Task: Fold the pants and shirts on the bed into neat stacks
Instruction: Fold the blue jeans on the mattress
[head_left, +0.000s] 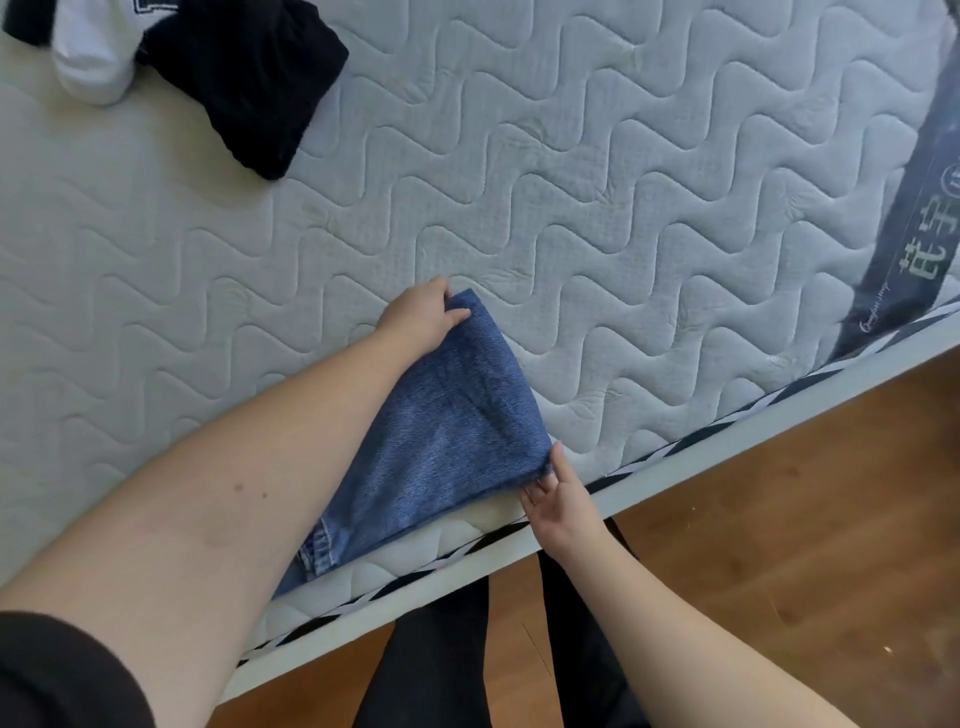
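A pair of blue jeans (436, 436) lies on the quilted white mattress (623, 208) near its front edge, partly hidden under my left forearm. My left hand (421, 317) grips the far corner of the denim, thumb on top. My right hand (556, 499) pinches the near corner at the mattress edge. The cloth is stretched between the two hands. At the far left lies a heap of black clothing (249, 83) with a white garment (93, 57) in it.
A dark band with printed characters (914, 249) runs across the mattress at the right. The white bed frame edge (727, 436) runs diagonally. Below it is wooden floor (805, 519), and my legs in black trousers (441, 665) stand against the bed.
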